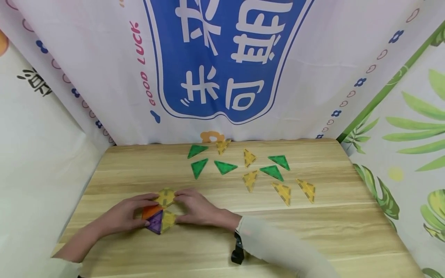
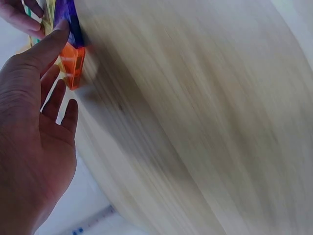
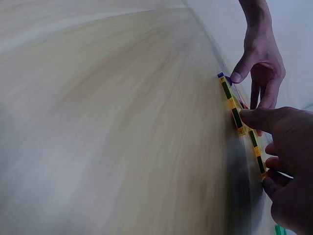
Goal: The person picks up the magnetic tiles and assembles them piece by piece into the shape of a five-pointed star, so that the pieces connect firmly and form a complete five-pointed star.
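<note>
Flat translucent magnetic tiles lie joined in a small cluster at the front left of the table. It has an orange tile, a purple triangle, a yellow piece at the top and a yellow triangle lower right. My left hand grips the cluster's left side, thumb on the purple triangle, fingers by the orange tile and upper yellow piece. From the right, my right hand holds the yellow tiles, index finger at the upper one and thumb at the lower. The right wrist view shows their yellow edges side-on.
Several loose green triangles and yellow triangles lie scattered over the table's back middle and right. A printed curtain hangs behind the wooden table. Leaf-patterned cloth borders the right side.
</note>
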`<state>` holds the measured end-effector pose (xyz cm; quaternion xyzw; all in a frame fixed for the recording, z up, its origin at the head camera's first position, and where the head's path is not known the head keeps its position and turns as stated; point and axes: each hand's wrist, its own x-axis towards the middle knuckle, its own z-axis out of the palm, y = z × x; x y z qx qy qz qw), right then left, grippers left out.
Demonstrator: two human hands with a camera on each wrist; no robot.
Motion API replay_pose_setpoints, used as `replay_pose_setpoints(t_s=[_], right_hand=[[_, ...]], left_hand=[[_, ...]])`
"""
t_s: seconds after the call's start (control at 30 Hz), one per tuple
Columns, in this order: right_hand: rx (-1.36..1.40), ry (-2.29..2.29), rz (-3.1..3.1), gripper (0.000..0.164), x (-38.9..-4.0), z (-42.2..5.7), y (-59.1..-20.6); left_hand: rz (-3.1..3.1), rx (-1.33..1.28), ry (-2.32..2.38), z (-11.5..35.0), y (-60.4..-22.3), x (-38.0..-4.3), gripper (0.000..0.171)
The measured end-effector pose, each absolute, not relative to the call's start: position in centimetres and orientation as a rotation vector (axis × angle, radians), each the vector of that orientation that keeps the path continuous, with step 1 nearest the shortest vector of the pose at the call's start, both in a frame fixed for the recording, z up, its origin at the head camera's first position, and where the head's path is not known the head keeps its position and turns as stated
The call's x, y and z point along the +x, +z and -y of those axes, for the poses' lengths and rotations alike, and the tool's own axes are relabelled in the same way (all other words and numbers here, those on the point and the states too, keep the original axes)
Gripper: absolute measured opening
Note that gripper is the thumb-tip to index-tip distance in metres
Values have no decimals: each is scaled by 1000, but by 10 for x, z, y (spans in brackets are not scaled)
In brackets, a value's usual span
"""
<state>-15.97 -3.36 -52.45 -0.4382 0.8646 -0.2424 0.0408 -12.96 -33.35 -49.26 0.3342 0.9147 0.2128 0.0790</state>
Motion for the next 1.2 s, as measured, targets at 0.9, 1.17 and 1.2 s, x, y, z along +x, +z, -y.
replay_pose_setpoints(t_s=[0.9, 1.17, 1.2], right_hand=[[-1303, -580, -2594, 62, -161, 117, -515], [-1309, -714, -2548, 63, -172, 100, -513], [-1306, -725, -2548, 63, -173, 97, -512]], left_hand=[[-2884, 1041, 495, 408, -490, -128, 64], [-2884, 994, 438, 403, -479, -132, 56], [-2888, 977, 429, 402, -478, -133, 55]])
